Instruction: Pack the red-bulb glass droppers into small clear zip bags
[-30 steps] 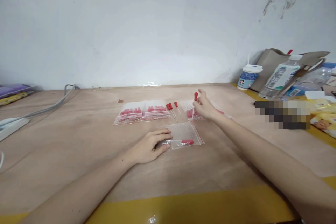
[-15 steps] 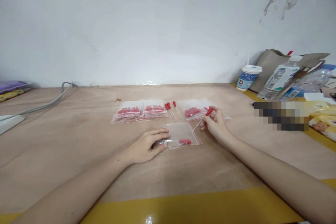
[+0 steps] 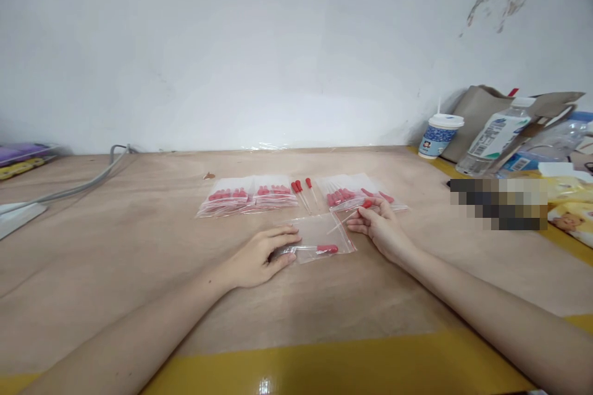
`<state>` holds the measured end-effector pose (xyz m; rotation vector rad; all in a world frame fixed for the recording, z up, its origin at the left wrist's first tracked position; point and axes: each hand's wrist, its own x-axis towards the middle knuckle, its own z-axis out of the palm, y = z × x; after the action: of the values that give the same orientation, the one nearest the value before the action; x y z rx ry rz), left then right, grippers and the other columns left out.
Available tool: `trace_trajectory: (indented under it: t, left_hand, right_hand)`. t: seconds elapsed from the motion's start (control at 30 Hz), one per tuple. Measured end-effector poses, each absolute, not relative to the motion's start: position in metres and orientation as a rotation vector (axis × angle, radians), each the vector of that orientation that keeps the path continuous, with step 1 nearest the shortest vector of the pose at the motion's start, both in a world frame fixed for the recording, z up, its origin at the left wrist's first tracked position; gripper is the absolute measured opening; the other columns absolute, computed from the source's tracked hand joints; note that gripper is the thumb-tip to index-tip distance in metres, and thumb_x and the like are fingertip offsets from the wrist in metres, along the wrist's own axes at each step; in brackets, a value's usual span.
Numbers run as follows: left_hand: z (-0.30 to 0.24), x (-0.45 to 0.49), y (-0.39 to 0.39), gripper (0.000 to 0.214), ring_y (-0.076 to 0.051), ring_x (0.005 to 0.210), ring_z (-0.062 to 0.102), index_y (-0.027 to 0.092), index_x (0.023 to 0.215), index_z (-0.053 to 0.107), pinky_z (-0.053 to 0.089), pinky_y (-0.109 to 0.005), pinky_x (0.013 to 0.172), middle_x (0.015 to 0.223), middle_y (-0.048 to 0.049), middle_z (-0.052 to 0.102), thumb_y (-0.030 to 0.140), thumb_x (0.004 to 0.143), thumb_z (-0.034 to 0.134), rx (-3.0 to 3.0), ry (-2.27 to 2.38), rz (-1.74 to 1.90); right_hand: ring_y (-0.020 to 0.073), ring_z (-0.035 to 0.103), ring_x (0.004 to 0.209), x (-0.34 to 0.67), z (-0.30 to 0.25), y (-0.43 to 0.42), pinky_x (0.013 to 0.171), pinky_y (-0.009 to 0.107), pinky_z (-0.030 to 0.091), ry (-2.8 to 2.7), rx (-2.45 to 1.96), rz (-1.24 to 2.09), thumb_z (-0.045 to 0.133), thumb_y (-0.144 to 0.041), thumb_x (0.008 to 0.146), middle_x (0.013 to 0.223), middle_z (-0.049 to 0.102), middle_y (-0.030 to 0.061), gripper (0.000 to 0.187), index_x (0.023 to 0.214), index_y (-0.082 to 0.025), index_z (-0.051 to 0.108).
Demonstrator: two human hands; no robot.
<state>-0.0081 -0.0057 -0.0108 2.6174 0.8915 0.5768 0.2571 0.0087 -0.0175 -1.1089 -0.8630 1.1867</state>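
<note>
A clear zip bag [image 3: 311,233] lies flat on the table, a dropper [image 3: 327,249] with a red bulb inside it. My left hand [image 3: 262,256] rests on the bag's left end, fingers stretched and thumb apart, touching the plastic from above. Between the fingertips of my right hand [image 3: 377,225] is another dropper [image 3: 367,204], pinched by its red bulb. Its thin clear tube slants down left over the bag's zip-edge end; whether the tip is inside the bag I cannot tell. Just behind lie a few loose red-bulbed droppers [image 3: 296,186].
Two stacks of filled bags [image 3: 227,194] [image 3: 274,191] lie behind to the left, more filled bags [image 3: 340,196] behind my right hand. At right stand a paper cup [image 3: 440,136], a plastic bottle [image 3: 498,136] and a grey bag [image 3: 470,117]. A grey cable [image 3: 99,174] runs along the left.
My right hand has lowered slightly to the left, bringing the dropper's tube further over the bag and flatter. My left hand has stayed in place.
</note>
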Motion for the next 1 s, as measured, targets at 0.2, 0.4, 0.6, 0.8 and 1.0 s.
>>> trace_trajectory:
  t: [0.2, 0.4, 0.6, 0.8, 1.0]
  left_hand:
    - [-0.007, -0.007, -0.008, 0.045, -0.022, 0.121, 0.043, 0.022, 0.131, 0.042, 0.037, -0.039, 0.101, 0.131, -0.0066, 0.048, 0.031, 0.088, 0.049, 2.62, 0.923, 0.577]
    - [-0.008, -0.008, -0.008, 0.046, -0.022, 0.121, 0.044, 0.023, 0.132, 0.04, 0.038, -0.04, 0.1, 0.131, -0.0064, 0.048, 0.031, 0.088, 0.049, 2.622, 0.915, 0.581]
    - [-0.007, -0.007, -0.008, 0.046, -0.022, 0.12, 0.044, 0.023, 0.132, 0.04, 0.037, -0.04, 0.1, 0.131, -0.0059, 0.048, 0.03, 0.088, 0.049, 2.633, 0.903, 0.555]
    - [-0.005, -0.006, -0.007, 0.046, -0.022, 0.12, 0.045, 0.023, 0.133, 0.04, 0.038, -0.04, 0.099, 0.131, -0.0067, 0.048, 0.03, 0.088, 0.048, 2.642, 0.881, 0.57]
    - [-0.01, -0.007, -0.005, 0.04, -0.022, 0.12, 0.045, 0.021, 0.127, 0.048, 0.038, -0.04, 0.101, 0.13, -0.0071, 0.05, 0.03, 0.087, 0.049, 2.614, 0.888, 0.582]
  right_hand:
    - [0.014, 0.064, 0.062, 0.263, -0.014, 0.002, 0.059, 0.028, 0.053, -0.984, -1.124, 1.385, 0.06, -0.017, 0.07, 0.069, 0.063, 0.0009, 0.018, 0.08, -0.02, 0.045]
    - [0.0061, 0.047, 0.046, 0.284, -0.012, 0.01, 0.042, 0.019, 0.036, -1.624, -1.229, 1.344, 0.071, -0.03, 0.062, 0.055, 0.055, -0.0047, 0.023, 0.076, -0.016, 0.057]
    - [0.0076, 0.044, 0.051, 0.282, -0.015, 0.014, 0.046, 0.021, 0.033, -1.946, -1.174, 1.139, 0.068, -0.039, 0.064, 0.06, 0.059, -0.0006, 0.024, 0.074, -0.016, 0.067]
    - [0.0086, 0.044, 0.054, 0.262, -0.029, 0.013, 0.05, 0.023, 0.035, -1.892, -1.149, 0.786, 0.069, -0.041, 0.064, 0.063, 0.054, 0.0001, 0.026, 0.061, -0.016, 0.065]
    - [0.0106, 0.048, 0.057, 0.271, -0.014, 0.017, 0.053, 0.024, 0.039, -2.1, -1.041, 0.85, 0.055, -0.039, 0.076, 0.061, 0.056, 0.0005, 0.025, 0.066, -0.017, 0.063]
